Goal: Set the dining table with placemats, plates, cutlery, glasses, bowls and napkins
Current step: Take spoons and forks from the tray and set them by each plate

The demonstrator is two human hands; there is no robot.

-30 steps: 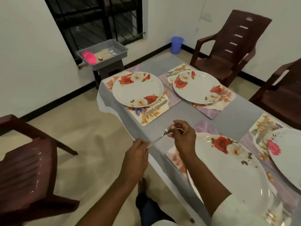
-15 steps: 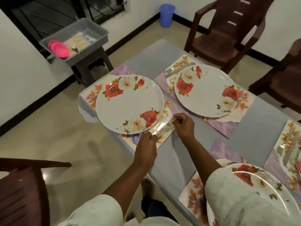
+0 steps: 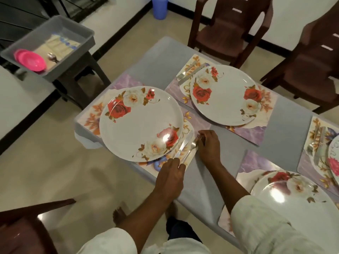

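A knife [image 3: 184, 145] and a fork [image 3: 190, 149] lie side by side on the floral placemat [image 3: 189, 116], just right of a rose-patterned plate [image 3: 140, 121] at the table's near corner. My left hand [image 3: 171, 177] pinches the handle ends of both pieces. My right hand [image 3: 209, 146] holds the fork's tines end with curled fingers. A second plate [image 3: 224, 94] across the table has its knife and fork [image 3: 189, 73] laid beside it. Two more plates [image 3: 297, 202] sit to the right.
The grey table [image 3: 286, 125] runs toward the right. A grey bin [image 3: 49, 43] with pink bowls [image 3: 30, 60] and a spoon stands on a dark stool at upper left. Brown chairs [image 3: 231, 28] line the far side, one sits at lower left. A blue bucket [image 3: 159, 7] stands by the wall.
I leaned forward to the corner setting. Both hands carried the knife and fork from mid-air down onto the placemat beside the plate, where they now lie.
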